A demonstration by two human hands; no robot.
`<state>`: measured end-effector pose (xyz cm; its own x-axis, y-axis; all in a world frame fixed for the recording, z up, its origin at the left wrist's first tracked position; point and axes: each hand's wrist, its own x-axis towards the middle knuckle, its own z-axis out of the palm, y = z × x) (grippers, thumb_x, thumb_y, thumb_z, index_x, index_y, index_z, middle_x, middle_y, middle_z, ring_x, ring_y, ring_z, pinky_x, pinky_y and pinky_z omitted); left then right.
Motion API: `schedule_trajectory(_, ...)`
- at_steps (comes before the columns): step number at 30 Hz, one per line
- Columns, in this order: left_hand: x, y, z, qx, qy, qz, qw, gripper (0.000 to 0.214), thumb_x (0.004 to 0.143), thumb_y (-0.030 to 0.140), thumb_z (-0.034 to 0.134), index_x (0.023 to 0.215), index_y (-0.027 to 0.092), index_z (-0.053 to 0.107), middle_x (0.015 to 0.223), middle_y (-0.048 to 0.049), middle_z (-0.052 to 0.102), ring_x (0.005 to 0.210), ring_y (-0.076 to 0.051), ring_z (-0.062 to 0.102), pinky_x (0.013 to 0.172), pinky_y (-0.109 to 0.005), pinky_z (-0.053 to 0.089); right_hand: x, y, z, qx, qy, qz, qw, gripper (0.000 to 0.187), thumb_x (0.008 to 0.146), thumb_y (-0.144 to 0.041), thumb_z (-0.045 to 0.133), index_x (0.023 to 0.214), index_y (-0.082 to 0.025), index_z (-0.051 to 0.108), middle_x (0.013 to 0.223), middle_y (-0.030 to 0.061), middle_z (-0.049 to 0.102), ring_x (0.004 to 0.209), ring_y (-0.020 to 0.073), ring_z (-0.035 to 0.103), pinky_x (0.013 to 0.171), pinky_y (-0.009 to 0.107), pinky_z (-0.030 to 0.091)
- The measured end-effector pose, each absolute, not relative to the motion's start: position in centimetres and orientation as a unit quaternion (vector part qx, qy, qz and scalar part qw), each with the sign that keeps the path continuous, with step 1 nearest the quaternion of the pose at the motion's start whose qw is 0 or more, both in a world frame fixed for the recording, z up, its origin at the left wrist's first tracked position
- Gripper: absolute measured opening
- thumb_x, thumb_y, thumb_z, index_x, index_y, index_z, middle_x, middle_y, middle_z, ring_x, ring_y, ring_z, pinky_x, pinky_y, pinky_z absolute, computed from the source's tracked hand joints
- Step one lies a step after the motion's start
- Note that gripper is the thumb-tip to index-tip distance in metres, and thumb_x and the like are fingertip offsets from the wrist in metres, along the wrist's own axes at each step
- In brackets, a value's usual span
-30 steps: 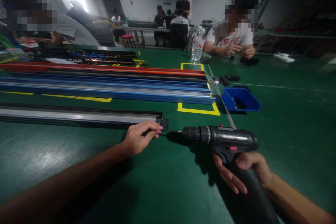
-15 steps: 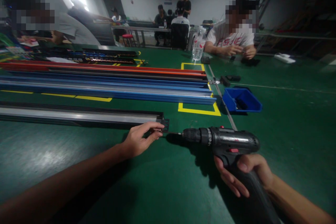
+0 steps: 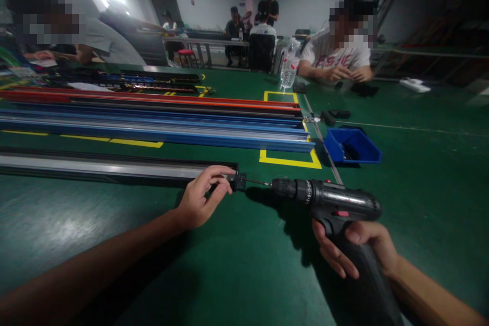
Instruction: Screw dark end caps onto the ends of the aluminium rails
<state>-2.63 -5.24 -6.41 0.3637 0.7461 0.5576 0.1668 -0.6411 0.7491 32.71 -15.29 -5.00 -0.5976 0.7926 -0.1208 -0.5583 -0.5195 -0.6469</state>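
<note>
A long black and silver rail (image 3: 114,169) lies across the green table (image 3: 244,265), its right end near the middle. My left hand (image 3: 200,197) pinches the small black end cap (image 3: 239,181) at that end, fingers closed on it. My right hand (image 3: 353,249) grips the handle of a black cordless drill (image 3: 328,201). The drill's thin bit (image 3: 257,182) points left and meets the end cap.
Blue and orange rails (image 3: 153,127) lie stacked behind, over yellow tape marks. A blue bin (image 3: 353,145) holding dark parts sits right of them. A water bottle (image 3: 288,67) stands farther back. A person in a white shirt (image 3: 336,53) works across the table; others sit behind.
The drill has moved up and left, so its bit now meets the end cap. My left hand's fingers shifted up onto the rail's end.
</note>
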Motion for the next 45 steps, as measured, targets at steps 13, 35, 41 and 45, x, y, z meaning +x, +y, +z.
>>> schedule_trajectory(13,-2.2,-5.4,-5.8,0.816,0.327,0.442,0.180,0.025,0.093,0.014,0.065,0.117,0.019,0.063,0.100,-0.0043,0.071,0.081,-0.012,0.070,0.075,-0.023,0.058,32.9,-15.4,-5.3,-0.194,-0.284,0.858,0.382,0.043,0.075,-0.028,0.056,0.106,-0.003,0.072,0.072,0.0099,0.067,0.040,0.0112,0.054,0.054,0.027,0.053)
schedule_trajectory(35,2.3,-5.5,-4.2,0.922,0.309,0.229,-0.054,0.013,0.098,0.024,0.063,0.105,0.024,0.074,0.100,-0.0036,0.075,0.106,-0.026,0.059,0.094,-0.047,0.032,32.4,-14.2,-2.8,-0.270,-0.247,0.795,0.484,0.032,0.071,-0.029,0.061,0.094,-0.011,0.076,0.066,0.0021,0.060,0.038,0.0081,0.032,0.050,0.028,0.045)
schedule_trajectory(41,0.7,-5.9,-3.6,0.896,0.252,0.355,-0.084,0.005,0.098,0.016,0.063,0.101,0.015,0.067,0.094,-0.0037,0.077,0.091,-0.018,0.069,0.093,-0.040,0.038,32.8,-14.4,-4.1,-0.180,-0.275,0.827,0.456,0.041,0.075,-0.025,0.054,0.103,-0.001,0.072,0.072,0.0072,0.064,0.039,0.0082,0.046,0.053,0.026,0.050)
schedule_trajectory(45,-1.0,-5.2,-3.9,0.850,0.216,0.468,-0.107,0.019,0.089,0.008,0.072,0.105,0.016,0.065,0.097,-0.0054,0.080,0.087,-0.017,0.074,0.086,-0.036,0.047,32.9,-15.0,-4.8,-0.140,-0.272,0.854,0.421,0.045,0.075,-0.025,0.052,0.106,0.001,0.071,0.073,0.0109,0.067,0.041,0.0100,0.053,0.054,0.026,0.053)
